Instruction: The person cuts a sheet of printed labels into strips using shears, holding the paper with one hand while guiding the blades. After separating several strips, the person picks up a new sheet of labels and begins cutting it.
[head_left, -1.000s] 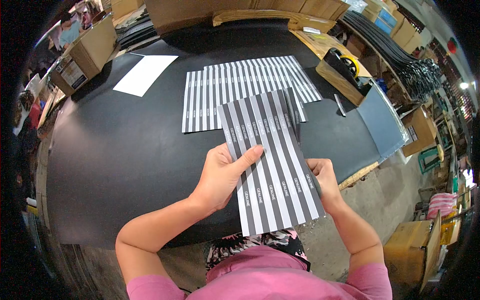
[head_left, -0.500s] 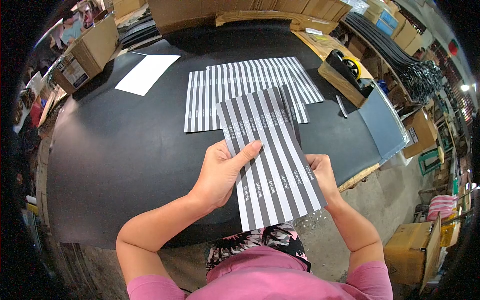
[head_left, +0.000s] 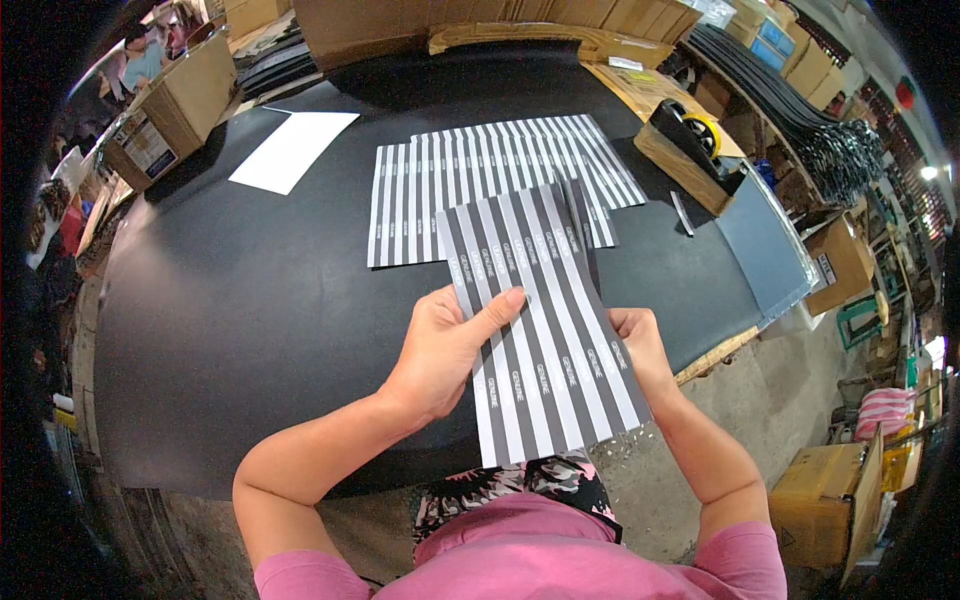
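My left hand (head_left: 440,345) grips a striped sheet (head_left: 540,350) printed in black and white with the words GENUINE LEATHER, its thumb flat on the front and its fingers behind. My right hand (head_left: 642,345) is closed at the sheet's right edge, fingers curled and partly hidden behind it; I cannot tell what it holds. A narrow dark strip (head_left: 581,215) stands apart from the sheet's upper right edge. Beyond, more striped sheets (head_left: 480,165) lie overlapping on the black tabletop (head_left: 250,340).
A white sheet (head_left: 295,150) lies at the back left, near a cardboard box (head_left: 175,115). At the right are a tape dispenser (head_left: 690,150) and a small thin strip (head_left: 683,214). Stacked black material (head_left: 790,95) sits farther right. A person (head_left: 145,60) is at the far left.
The held sheet has dipped slightly toward me, and its upper right edge has shifted a little. Both hands keep nearly the same place.
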